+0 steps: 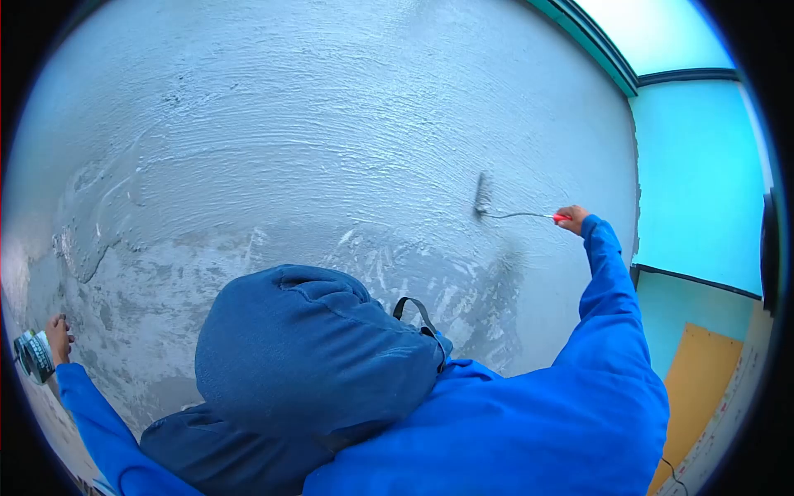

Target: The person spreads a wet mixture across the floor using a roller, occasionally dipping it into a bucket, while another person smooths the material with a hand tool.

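Observation:
My right hand (570, 219) is closed round the red handle (562, 218) of a paint roller. Its thin bent wire runs left to the grey roller sleeve (484, 193), which is slightly blurred against the wall (356, 149). Wet, ridged grey coating covers the wall's upper part, while lower down the surface is patchy and streaked. At the far left, my left hand (59, 338) is at the side of a can (34, 355) with a printed label, fingers curled. The exact grip on the can is partly hidden.
A dark blue hood (314, 355) and blue sleeves fill the lower middle. To the right stand a turquoise panel (699, 182) with dark frame strips, a bright pane (662, 37) above and a yellow-orange board (703, 384) below. A thin cable (674, 473) hangs at lower right.

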